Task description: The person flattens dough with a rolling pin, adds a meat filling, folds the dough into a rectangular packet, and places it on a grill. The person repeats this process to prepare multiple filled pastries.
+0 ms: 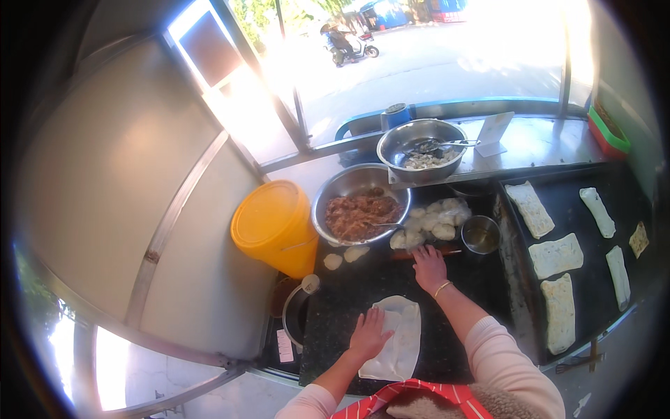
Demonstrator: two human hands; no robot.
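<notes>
My left hand (369,333) lies with spread fingers on the left part of a thin rolled-out dough sheet (400,335) on the dark stone worktop (340,304). Farther out, my right hand (430,267) reaches to a wooden rolling pin (451,253); whether its fingers grip the pin cannot be told. Just beyond that hand are several dough balls (444,231) partly under clear plastic. A steel bowl of minced meat filling (361,209) with a spoon stands to their left. Two small dough pieces (356,254) lie in front of the bowl.
A lidded yellow bucket (277,225) stands at left. On the right, a black griddle (591,293) holds several flat filled dough pieces (556,255). A small steel cup of oil (481,234) stands beside it. A second steel bowl (422,152) with a ladle rests on the shelf by the window.
</notes>
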